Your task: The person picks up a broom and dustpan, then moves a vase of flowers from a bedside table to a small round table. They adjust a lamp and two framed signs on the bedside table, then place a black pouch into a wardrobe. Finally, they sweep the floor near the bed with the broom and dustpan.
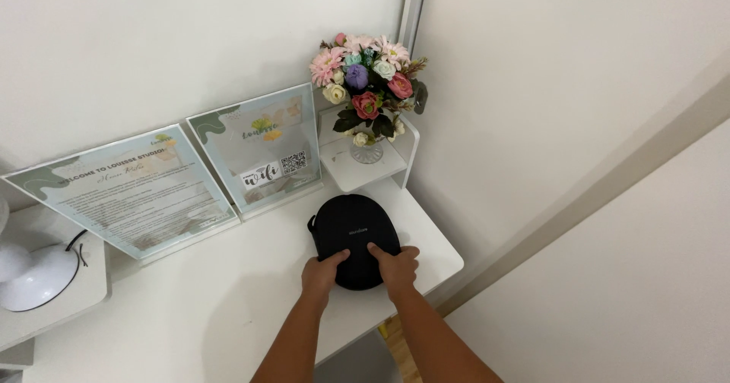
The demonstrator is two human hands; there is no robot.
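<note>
A black oval zip case (353,231) lies flat on a white desk (205,307), near its right end. My left hand (321,270) rests on the case's near left edge with the thumb on top. My right hand (397,265) grips the near right edge, fingers curled over the rim. Both hands hold the case against the desk top; it is closed.
Two clear acrylic sign stands (133,189) (262,147) lean against the wall behind the case. A glass vase of mixed flowers (369,87) stands on a small white riser shelf (380,174). A white lamp base (34,276) sits at far left. The desk's edge drops off at right.
</note>
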